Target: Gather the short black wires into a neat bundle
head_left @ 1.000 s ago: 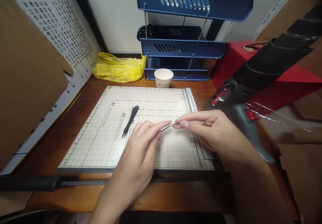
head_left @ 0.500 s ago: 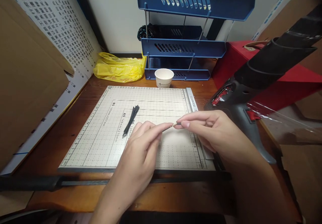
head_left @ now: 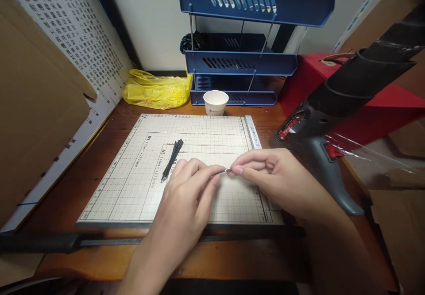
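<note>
My left hand (head_left: 187,193) is closed in a pinch on a short, thin black wire (head_left: 228,170); a light, metallic-looking stretch of it shows between my fingertips. From the other side, the thumb and forefinger of my right hand (head_left: 277,173) pinch its dark right end. Whether that end is a separate piece, I cannot tell. Both hands are over the right half of a cream gridded paper cutter (head_left: 129,189). Left of my left hand, a bundle of thin black wires (head_left: 171,160) lies slanted on the board.
A dark heat gun (head_left: 318,131) leans at the right, before a red box (head_left: 375,109). Behind the board stand a white paper cup (head_left: 215,103), a yellow plastic bag (head_left: 156,91) and a blue tiered tray rack (head_left: 241,63). The cutter's black handle (head_left: 40,242) juts left along the front.
My fingertips have moved slightly down and left with the wire, and my right hand has come nearer my left. Less of the metallic stretch shows between them. The wire bundle stays put.
</note>
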`<state>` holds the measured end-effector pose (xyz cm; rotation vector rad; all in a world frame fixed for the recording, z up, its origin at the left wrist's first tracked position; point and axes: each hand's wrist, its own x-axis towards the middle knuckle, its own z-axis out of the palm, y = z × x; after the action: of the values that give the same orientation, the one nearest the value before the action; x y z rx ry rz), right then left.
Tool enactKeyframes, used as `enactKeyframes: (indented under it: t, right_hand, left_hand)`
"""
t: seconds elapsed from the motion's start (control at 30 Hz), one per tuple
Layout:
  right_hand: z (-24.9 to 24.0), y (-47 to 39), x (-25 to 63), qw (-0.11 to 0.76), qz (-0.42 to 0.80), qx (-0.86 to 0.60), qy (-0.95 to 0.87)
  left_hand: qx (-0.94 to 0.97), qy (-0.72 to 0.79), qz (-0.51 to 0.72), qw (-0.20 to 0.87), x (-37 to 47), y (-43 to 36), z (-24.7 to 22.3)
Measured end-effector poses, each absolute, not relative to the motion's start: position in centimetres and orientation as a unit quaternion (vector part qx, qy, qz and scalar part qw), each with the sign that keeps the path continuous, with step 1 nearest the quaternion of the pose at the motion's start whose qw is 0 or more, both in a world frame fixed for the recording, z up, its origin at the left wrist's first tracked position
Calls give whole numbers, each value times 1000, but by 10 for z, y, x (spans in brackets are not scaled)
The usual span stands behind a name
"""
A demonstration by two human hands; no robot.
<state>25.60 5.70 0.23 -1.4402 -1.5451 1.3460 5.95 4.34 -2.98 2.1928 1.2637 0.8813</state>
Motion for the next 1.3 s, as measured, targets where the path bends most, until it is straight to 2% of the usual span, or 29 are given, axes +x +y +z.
enactKeyframes:
  t: [0.3, 0.9, 1.3]
  right_hand:
    - [3, 57, 254, 304, 518, -545, -585]
    - [4, 56, 250, 278, 501, -527, -627]
    - [-1, 55, 254, 316, 393, -510, -697]
  left_hand:
    - [790, 442, 376, 199, 61, 44, -29]
    - [779, 443, 394, 205, 59, 44, -31]
    - [787, 424, 408, 185, 59, 40, -26]
